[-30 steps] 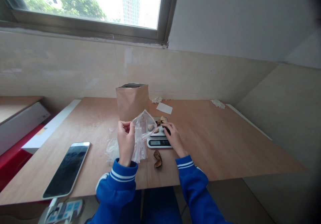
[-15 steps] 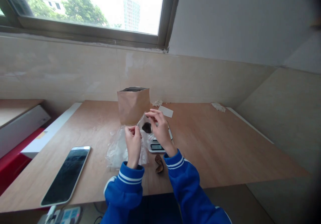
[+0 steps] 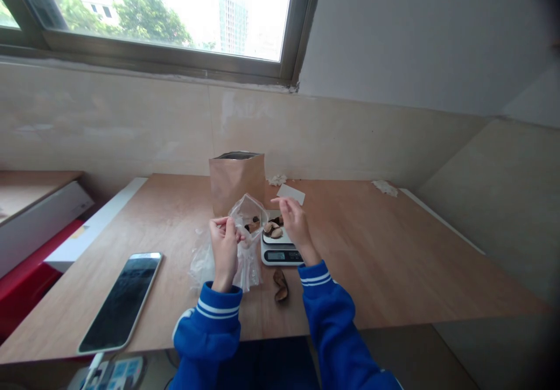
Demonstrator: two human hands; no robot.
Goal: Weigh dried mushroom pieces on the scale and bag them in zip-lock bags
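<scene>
My left hand (image 3: 225, 247) is closed in a pinch on the edge of a clear plastic bag (image 3: 247, 206), whose mouth gapes toward the right. Some dark and brown dried pieces (image 3: 252, 225) show inside it. My right hand (image 3: 296, 224) hovers at the right of the bag, fingers stretched out and apart, with nothing visible in them. Below its fingertips, curled dried pieces (image 3: 273, 231), brown and pale like dried peel, lie on a white kitchen scale (image 3: 266, 256) with a lit display. One more curled brown piece (image 3: 280, 285) rests on the table in front of the scale.
A brown kraft paper pouch (image 3: 236, 180) stands open behind the bag. A white card (image 3: 291, 193) and crumpled tissue (image 3: 277, 180) lie near the wall, with more tissue (image 3: 385, 188) farther right. At the left is a phone (image 3: 122, 302) with a cable.
My right hand has let go of the bag's edge and moved right. My left hand has shifted slightly left with the bag. The dried pieces on the scale now show.
</scene>
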